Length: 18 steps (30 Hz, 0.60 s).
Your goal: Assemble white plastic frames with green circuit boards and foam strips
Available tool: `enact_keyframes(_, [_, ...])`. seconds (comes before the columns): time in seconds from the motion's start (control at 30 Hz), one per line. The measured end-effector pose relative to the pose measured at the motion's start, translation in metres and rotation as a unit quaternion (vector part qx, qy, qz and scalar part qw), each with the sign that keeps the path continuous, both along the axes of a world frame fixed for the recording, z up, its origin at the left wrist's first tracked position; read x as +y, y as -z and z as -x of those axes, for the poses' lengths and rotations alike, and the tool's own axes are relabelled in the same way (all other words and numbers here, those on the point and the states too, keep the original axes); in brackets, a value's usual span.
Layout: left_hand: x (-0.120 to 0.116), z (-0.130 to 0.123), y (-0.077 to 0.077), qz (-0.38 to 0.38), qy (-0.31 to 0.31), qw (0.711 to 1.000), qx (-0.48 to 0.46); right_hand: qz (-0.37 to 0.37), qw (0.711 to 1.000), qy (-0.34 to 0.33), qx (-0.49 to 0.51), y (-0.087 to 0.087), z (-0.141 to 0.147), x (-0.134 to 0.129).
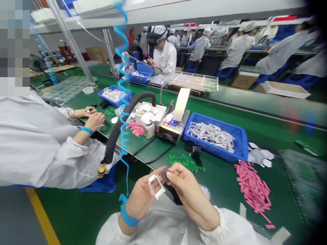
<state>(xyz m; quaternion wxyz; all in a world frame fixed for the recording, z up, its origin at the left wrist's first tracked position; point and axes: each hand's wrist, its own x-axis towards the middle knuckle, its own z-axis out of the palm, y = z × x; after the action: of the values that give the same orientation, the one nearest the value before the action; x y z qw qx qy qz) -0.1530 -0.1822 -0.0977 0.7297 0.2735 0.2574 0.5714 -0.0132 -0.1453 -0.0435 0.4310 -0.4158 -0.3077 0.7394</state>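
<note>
My left hand (139, 194), with a blue wrist strap (129, 216) on its wrist, grips a white rectangular frame (156, 186) with a clear window. My right hand (186, 190) pinches a small dark flat piece (165, 175) right by the frame's upper edge. Whether the two pieces touch is hard to tell. Just beyond my hands lie green circuit boards (185, 162) on the green workbench (219, 183). To the right, loose pink foam strips (252, 187) form a heap, and a blue tray (214, 136) holds many white frames.
A co-worker's white-sleeved arms (51, 146) reach in from the left, with hands (94, 120) at the bench. A black corrugated hose (116, 132), a blue coiled cord (124, 115) and a bench device with coloured buttons (170, 127) stand ahead. Other workers sit beyond a green conveyor.
</note>
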Motion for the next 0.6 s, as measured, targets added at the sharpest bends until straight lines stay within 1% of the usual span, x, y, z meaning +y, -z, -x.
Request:
enact_keyframes(0.07, [0.005,-0.013,-0.014,-0.065,0.044,0.996,0.053,0.008,0.998,0.048,0.027,0.0,-0.011,-0.004])
enact_keyframes(0.13, [0.011,-0.023,-0.021,-0.105,0.073,0.988,0.087,0.017,0.996,0.07,0.046,-0.001,-0.02,-0.005])
enact_keyframes(0.2, [0.015,-0.031,-0.024,-0.119,0.086,0.984,0.097,0.016,0.996,0.076,0.045,-0.003,-0.028,-0.005])
enact_keyframes(0.27, [0.018,-0.039,-0.027,-0.115,0.091,0.984,0.105,0.004,0.996,0.083,0.032,-0.005,-0.036,-0.004])
enact_keyframes(0.37, [0.021,-0.049,-0.032,-0.103,0.108,0.983,0.104,-0.047,0.995,0.09,-0.011,-0.002,-0.048,-0.003])
enact_keyframes(0.43, [0.023,-0.054,-0.037,-0.101,0.119,0.984,0.087,-0.124,0.986,0.088,-0.074,0.002,-0.057,-0.002])
enact_keyframes(0.47, [0.024,-0.057,-0.039,-0.102,0.121,0.984,0.077,-0.176,0.973,0.086,-0.118,0.003,-0.063,-0.001])
enact_keyframes(0.5, [0.025,-0.059,-0.041,-0.099,0.123,0.985,0.068,-0.235,0.954,0.087,-0.167,0.003,-0.068,-0.001])
enact_keyframes(0.53, [0.026,-0.06,-0.043,-0.092,0.125,0.986,0.062,-0.295,0.926,0.093,-0.218,0.002,-0.074,-0.001])
enact_keyframes(0.6, [0.026,-0.062,-0.045,-0.071,0.137,0.986,0.056,-0.405,0.851,0.113,-0.313,-0.004,-0.085,-0.002])
